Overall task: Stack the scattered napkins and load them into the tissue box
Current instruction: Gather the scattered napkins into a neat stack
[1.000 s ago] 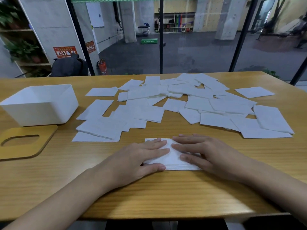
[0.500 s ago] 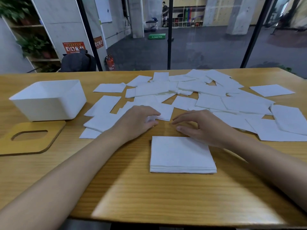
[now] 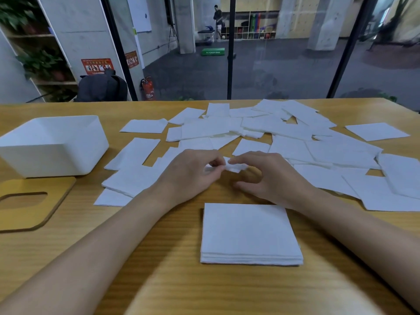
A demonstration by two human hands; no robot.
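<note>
A neat stack of white napkins (image 3: 250,233) lies on the wooden table (image 3: 159,269) near the front edge. Beyond it, many loose white napkins (image 3: 295,146) are scattered across the table's middle and right. My left hand (image 3: 188,176) and my right hand (image 3: 270,178) meet just past the stack, and both pinch the edge of one loose napkin (image 3: 235,167) between fingertips. The white tissue box (image 3: 52,144) stands open at the far left, with its wooden lid (image 3: 29,205) flat on the table in front of it.
A glass wall with black posts runs behind the table's far edge. A dark backpack (image 3: 102,87) sits past the far left corner. A person stands far off in the hall behind the glass.
Both hands left the stack, which they pressed a second ago, and reached forward into the loose napkins. They now pinch one napkin's edge between them. The stack stays put.
</note>
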